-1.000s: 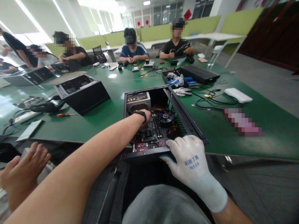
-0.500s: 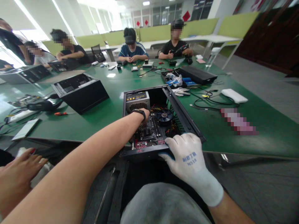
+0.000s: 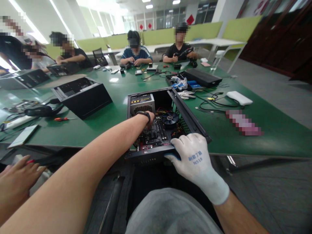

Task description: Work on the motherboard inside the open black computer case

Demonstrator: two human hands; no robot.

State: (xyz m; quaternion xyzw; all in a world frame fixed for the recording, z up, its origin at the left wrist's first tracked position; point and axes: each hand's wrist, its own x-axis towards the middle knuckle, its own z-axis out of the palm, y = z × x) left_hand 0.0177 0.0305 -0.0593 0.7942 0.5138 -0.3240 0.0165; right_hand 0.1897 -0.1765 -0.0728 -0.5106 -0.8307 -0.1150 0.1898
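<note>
An open black computer case (image 3: 192,113) lies on its side at the table's near edge, its inside facing up. It holds a motherboard (image 3: 153,136), a cooling fan (image 3: 170,119) and a grey power supply (image 3: 143,105). My left hand (image 3: 151,118), bare with a black band at the wrist, reaches into the case between the power supply and the fan. Its fingers are hidden, so whether they hold anything does not show. In a white glove, my right hand (image 3: 191,152) grips the case's near right edge, fingers on top and thumb below.
Left on the green table (image 3: 112,126) stand another black case (image 3: 89,99) and a screwdriver (image 3: 60,119). Cables (image 3: 207,105), a white pouch (image 3: 239,97) and gloves (image 3: 186,94) lie right. Another person's hand (image 3: 21,177) is at lower left. Several people sit across the table.
My view has shifted slightly, moving the table's things left. More of the case's near face shows. Both hands keep their places, the left inside the case, the right on its edge.
</note>
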